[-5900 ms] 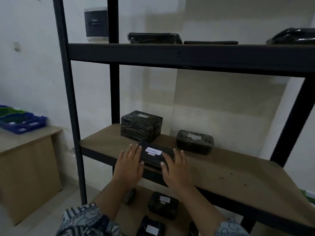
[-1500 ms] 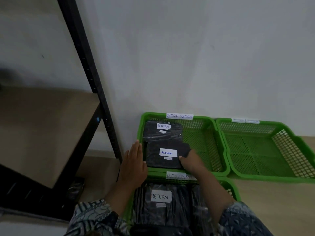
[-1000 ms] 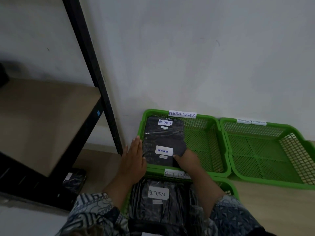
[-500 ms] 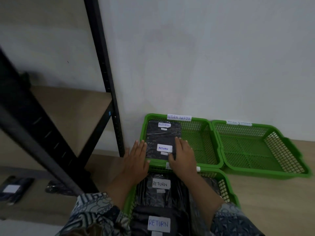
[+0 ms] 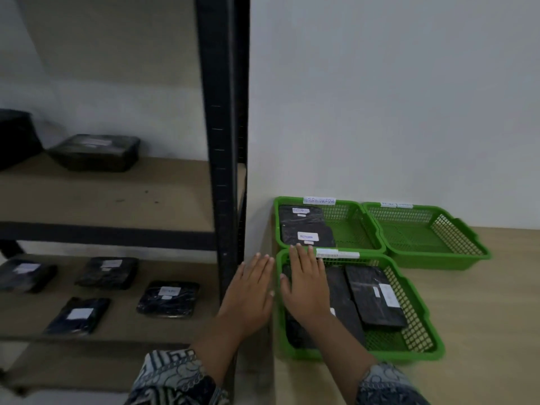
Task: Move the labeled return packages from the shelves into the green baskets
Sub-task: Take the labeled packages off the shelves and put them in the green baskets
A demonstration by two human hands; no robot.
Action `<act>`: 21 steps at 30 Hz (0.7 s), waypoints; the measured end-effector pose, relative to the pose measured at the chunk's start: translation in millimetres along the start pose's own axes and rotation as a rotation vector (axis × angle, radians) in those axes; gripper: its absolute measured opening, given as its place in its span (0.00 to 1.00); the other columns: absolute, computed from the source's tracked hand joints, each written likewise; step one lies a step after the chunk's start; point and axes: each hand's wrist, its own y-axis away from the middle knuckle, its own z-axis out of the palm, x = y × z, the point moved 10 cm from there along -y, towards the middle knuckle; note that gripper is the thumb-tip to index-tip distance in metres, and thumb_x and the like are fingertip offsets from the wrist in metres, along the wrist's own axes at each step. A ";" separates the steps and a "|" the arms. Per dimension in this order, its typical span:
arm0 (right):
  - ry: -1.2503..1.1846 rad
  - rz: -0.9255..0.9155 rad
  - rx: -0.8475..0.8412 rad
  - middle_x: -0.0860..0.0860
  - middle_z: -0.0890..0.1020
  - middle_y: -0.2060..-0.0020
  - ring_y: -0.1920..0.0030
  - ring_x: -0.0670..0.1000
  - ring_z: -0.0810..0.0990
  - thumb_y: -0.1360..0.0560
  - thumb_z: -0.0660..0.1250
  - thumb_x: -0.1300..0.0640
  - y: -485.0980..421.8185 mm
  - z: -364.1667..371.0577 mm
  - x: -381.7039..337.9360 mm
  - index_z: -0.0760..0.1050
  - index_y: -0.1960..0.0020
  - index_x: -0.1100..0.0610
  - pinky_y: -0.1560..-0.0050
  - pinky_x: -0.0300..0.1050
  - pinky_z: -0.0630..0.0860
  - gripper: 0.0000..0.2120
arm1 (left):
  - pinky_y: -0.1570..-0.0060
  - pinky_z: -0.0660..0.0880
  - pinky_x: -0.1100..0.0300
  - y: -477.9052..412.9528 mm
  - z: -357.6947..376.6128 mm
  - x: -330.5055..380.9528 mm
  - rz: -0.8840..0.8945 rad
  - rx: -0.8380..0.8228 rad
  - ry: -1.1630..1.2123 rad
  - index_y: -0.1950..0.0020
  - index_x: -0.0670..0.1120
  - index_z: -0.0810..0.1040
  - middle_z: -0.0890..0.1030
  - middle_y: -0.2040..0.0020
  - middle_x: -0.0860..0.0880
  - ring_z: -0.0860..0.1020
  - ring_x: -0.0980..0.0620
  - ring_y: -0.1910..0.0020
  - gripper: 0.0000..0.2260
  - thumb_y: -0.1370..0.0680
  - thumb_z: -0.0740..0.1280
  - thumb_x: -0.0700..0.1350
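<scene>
Far left, cut off by the frame edge: a dark bulky package (image 5: 16, 135) on the middle shelf board (image 5: 117, 194), with a black wrapped box (image 5: 95, 152) just beside it, its label blurred. On the lower shelf board (image 5: 122, 305), four black packages with white labels, writing unreadable: one at the left edge (image 5: 26, 274), one behind (image 5: 108, 271), one in front (image 5: 77, 315), one nearer the upright (image 5: 168, 298). Black shelf upright (image 5: 223, 141) dividing the view. Just right of it, left hand (image 5: 248, 296) flat, fingers spread, empty, palm side hidden. Right hand (image 5: 306, 285) likewise flat and spread, gripping nothing, hovering over the left part of the near green basket (image 5: 420, 334) and hiding what lies beneath. In that basket, black packages partly covered by the wrist, plus one tilted package (image 5: 375, 296) with a sideways label. In the far left basket (image 5: 353, 229), two black packages: rear one (image 5: 301, 213), front one (image 5: 309, 235) marked RETURN, blurred. Rim tag (image 5: 319, 200) half legible. Far right basket (image 5: 432, 238) with only mesh showing, tag unreadable. Patterned sleeves (image 5: 175, 378) cropped at the bottom.
</scene>
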 end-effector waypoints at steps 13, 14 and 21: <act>-0.199 -0.296 0.193 0.55 0.74 0.34 0.29 0.57 0.67 0.28 0.57 0.51 50.9 -42.6 -218.8 0.71 0.34 0.57 0.30 0.60 0.64 0.24 | 0.37 0.63 0.42 127.2 -121.0 -133.4 -0.198 0.103 -0.205 0.31 0.40 0.68 0.71 0.32 0.41 0.66 0.45 0.31 0.26 0.26 0.54 0.51; -0.209 -0.322 0.197 0.55 0.74 0.33 0.29 0.56 0.67 0.28 0.57 0.52 46.6 -43.5 -233.8 0.71 0.34 0.57 0.30 0.59 0.63 0.24 | 0.36 0.63 0.43 129.5 -130.7 -144.9 -0.211 0.117 -0.220 0.31 0.40 0.68 0.71 0.32 0.41 0.66 0.45 0.31 0.26 0.25 0.54 0.51; -0.167 -0.404 0.174 0.58 0.71 0.31 0.27 0.59 0.63 0.26 0.53 0.51 -14.8 -34.2 -313.4 0.70 0.33 0.59 0.28 0.54 0.52 0.25 | 0.34 0.62 0.42 120.7 -181.0 -227.9 -0.287 0.192 -0.263 0.30 0.39 0.68 0.70 0.31 0.42 0.65 0.44 0.30 0.26 0.26 0.53 0.49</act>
